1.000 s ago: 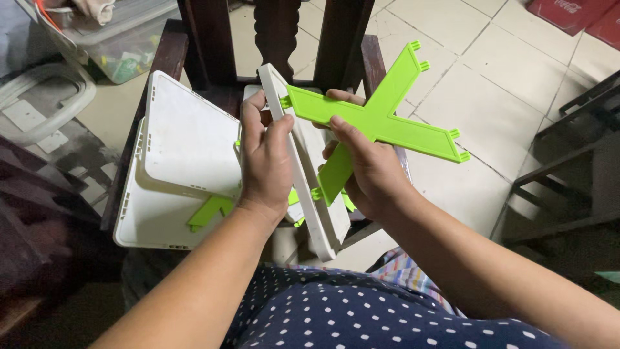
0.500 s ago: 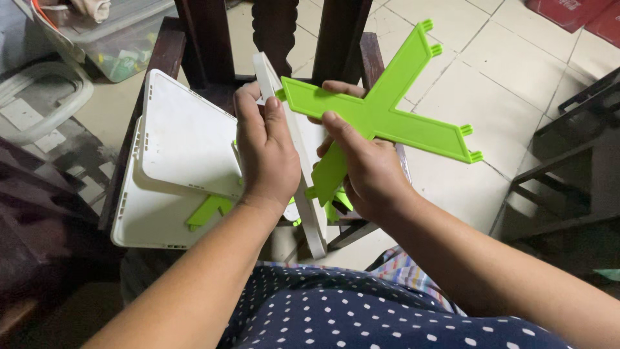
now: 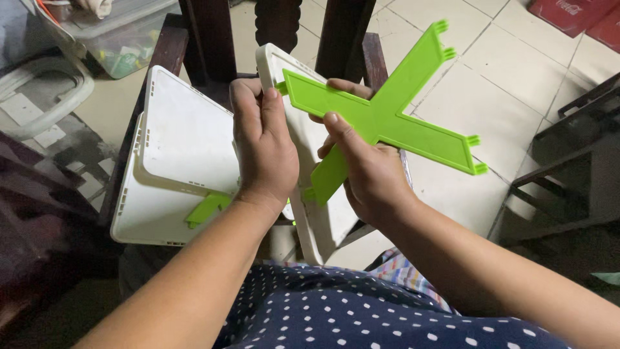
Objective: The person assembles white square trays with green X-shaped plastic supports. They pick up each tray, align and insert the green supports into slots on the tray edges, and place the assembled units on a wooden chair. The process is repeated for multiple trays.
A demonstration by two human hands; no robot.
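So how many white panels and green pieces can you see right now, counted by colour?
White panels: 3, the held panel in the left hand and the two stacked panels.
Green pieces: 2, the green cross in the right hand and the green piece under the stack.
Total: 5

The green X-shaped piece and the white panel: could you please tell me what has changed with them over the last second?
The green X-shaped piece has tilted and risen, its upper arm now reaching nearer the top of the view. The white panel has swung from edge-on to show more of its face. The left hand keeps its grip on the panel, the right hand on the green piece. The stacked white panels on the wooden chair stayed put.
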